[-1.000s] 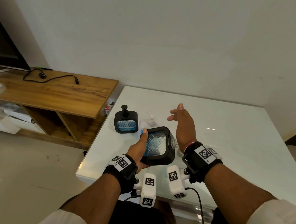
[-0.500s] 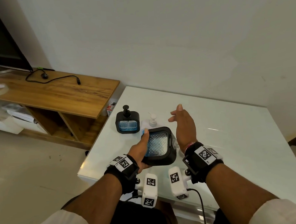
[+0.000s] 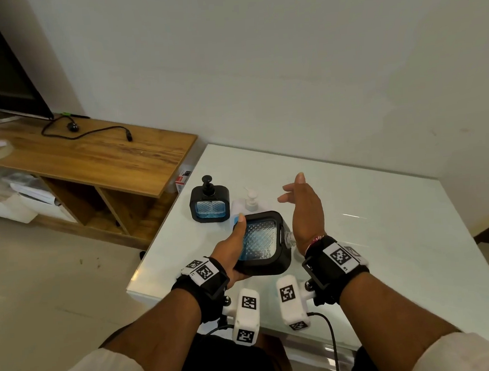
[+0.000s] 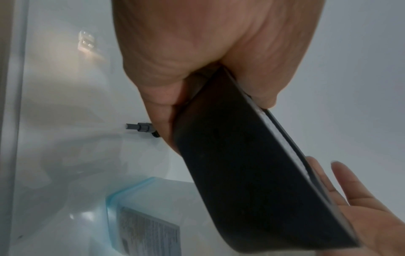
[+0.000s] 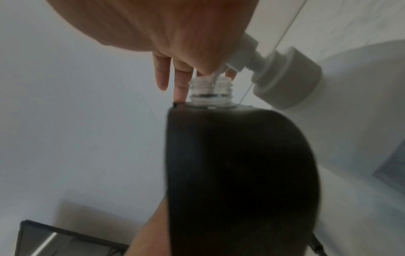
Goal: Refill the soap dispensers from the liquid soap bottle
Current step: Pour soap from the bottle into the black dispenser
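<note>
L hand point(image 3: 232, 250) grips the open-necked dispenser point(image 3: 260, 243) tilted near desk's point(image 3: 383, 204) front edge; R hand point(image 3: 305, 210) stays spread beside it. Nothing's shifted, so we judge refill pending.

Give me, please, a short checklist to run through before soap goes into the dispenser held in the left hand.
1. Pump off the held dispenser: ok, bare threaded neck.
2. Grip: ok, left hand grips the black body.
3. Dispenser upright: not ok, neck points sideways toward the right hand.
4. Soap bottle in hand: not ok, it stands on the table; right hand open.
5. Bottle opened: not ok, white pump on.
6. Second dispenser opened: not ok, black pump on.
</note>
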### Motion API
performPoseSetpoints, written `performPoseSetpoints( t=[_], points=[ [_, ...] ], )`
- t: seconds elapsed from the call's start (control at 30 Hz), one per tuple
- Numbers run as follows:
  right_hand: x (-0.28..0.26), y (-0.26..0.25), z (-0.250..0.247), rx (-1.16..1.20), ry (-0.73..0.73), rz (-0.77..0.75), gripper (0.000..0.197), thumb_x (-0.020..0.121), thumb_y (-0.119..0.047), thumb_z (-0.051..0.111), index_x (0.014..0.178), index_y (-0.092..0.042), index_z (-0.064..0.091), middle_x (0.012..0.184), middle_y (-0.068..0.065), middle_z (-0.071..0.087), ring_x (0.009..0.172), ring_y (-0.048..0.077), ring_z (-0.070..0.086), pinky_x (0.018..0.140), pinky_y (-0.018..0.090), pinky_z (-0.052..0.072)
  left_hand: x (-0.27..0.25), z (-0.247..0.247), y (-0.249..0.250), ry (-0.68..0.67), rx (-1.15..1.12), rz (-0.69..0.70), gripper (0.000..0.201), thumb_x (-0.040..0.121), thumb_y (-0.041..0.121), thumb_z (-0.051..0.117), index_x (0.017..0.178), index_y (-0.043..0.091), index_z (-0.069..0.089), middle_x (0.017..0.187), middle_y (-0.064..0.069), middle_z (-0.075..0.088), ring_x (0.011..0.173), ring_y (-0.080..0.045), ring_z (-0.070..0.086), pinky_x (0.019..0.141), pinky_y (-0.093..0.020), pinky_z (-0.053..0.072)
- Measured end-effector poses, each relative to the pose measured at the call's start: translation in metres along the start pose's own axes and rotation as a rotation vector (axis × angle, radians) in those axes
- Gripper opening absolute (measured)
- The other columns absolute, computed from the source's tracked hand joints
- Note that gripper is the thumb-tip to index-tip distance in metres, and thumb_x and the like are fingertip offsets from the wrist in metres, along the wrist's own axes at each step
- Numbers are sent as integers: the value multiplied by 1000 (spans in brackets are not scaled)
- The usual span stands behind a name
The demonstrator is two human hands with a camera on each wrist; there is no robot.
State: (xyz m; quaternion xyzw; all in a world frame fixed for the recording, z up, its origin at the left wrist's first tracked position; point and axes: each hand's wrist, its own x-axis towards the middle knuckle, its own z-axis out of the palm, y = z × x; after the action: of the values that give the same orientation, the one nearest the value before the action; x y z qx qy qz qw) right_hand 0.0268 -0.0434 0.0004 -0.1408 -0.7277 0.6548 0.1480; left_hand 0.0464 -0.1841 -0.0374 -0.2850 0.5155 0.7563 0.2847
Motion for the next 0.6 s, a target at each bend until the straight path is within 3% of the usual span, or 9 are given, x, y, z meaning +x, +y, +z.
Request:
performPoseSetpoints(
  t=[0.1,0.27,0.37,0.47,0.6],
  points=[
    [3,-5,-1,78,33,34,56,101,-54,30,103,-10,64,96,10,70,98,16,61,76,19,33,1,-1,-2,1,-2,1,62,86,69,63,113,13,63,109,-16,73,97,-35,71,78,-47,62],
    [3,-2,3,45,17,9,55,101,-54,29,102,-12,64,94,9,70,95,12,60,76,18,34,0,-3,0,8,-11,6,55,88,67,62,104,15,63,104,-14,73,93,-32,71,69,-44,61],
    [2,1,3,-24,-19,-7,52,101,-55,30,97,-16,64,92,6,69,94,9,60,76,18,34,0,-2,1,-5,-4,5,58,86,69,62,108,15,63,108,-15,73,97,-34,72,74,-46,62],
    [6,0,0,35,35,27,55,100,-56,30,98,-13,64,92,9,70,96,14,61,79,23,36,1,-1,-1,-10,-3,-5,62,86,69,63,113,13,63,111,-16,73,100,-35,71,80,-48,62],
    [9,-7,-3,127,66,74,58,100,-57,29,103,-11,65,94,12,71,96,11,60,85,29,34,3,-3,-2,-6,-22,2,66,84,69,65,116,12,64,111,-18,73,99,-36,72,80,-50,62]
  ],
)
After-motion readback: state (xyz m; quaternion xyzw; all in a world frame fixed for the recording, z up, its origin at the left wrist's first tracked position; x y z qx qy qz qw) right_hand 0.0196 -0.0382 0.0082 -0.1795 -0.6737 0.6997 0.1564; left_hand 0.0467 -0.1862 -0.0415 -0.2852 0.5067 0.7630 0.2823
